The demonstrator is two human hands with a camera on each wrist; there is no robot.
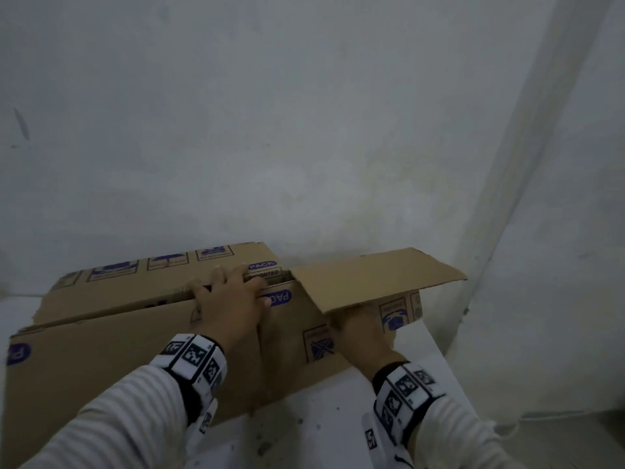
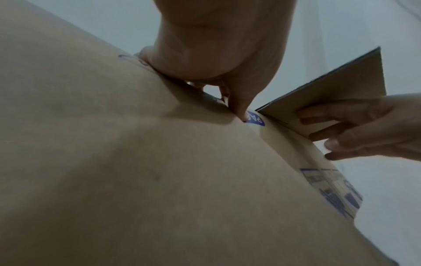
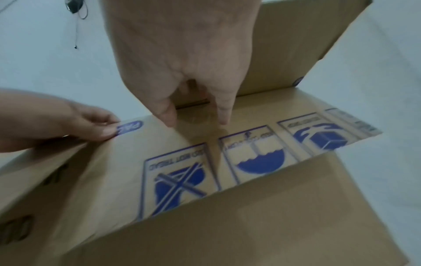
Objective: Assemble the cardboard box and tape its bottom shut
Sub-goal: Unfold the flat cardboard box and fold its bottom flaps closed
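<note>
A brown cardboard box [image 1: 101, 350] with blue print lies partly flattened on a white table, against the wall. My left hand [image 1: 230, 299] grips the top edge of its near panel, fingers curled over the edge, thumb beside the blue label [image 2: 256, 118]. An end flap [image 1: 378, 279] sticks out level to the right. My right hand [image 1: 358, 330] is under this flap, straight fingers pressed against its underside [image 2: 341, 86]. In the right wrist view the right hand [image 3: 182, 63] points down at the printed panel [image 3: 250, 153], and the left hand [image 3: 68, 122] pinches the edge. No tape shows.
The white table [image 1: 338, 434] runs out from under the box toward me, its right edge near the flap. A grey wall [image 1: 304, 130] stands right behind the box. A thin cord [image 1: 507, 428] lies low at the right.
</note>
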